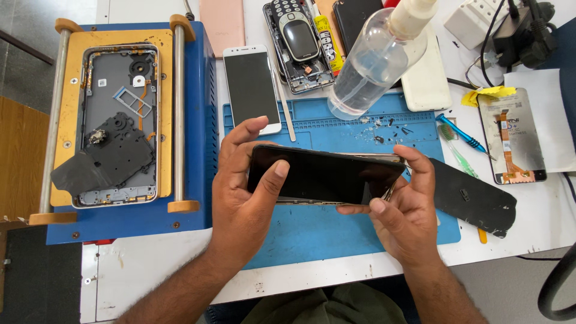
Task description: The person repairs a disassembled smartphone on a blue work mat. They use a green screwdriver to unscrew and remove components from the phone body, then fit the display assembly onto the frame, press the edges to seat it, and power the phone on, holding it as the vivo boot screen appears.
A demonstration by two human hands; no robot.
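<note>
A person's left hand [243, 192] and right hand [402, 213] grasp a dark-screened smartphone [324, 176] by its two short ends, holding it lifted and slightly tilted above the middle of a blue work mat [312, 234] on a white table [156, 264]. The left thumb lies across the glass near the left end, fingers curled behind; the right fingers wrap the right end, and a thin metal piece shows at the phone's lower right corner, though what it is cannot be told. Bare mat lies beneath the phone and down to the mat's near edge, the widest open room in view. At the mat's far left corner lies a white-framed phone [252, 87] with a slim pry stick [284, 105] beside it; at the far edge stands a clear plastic bottle [369, 63] tipped toward the camera, with small screws [384, 127] scattered just in front. A black back panel [477, 201] overhangs the mat's right edge, near a blue screwdriver [461, 134]. Along the table's left edge, a blue separator machine [201, 120] carries an opened phone frame [120, 123], well apart from both hands.
</note>
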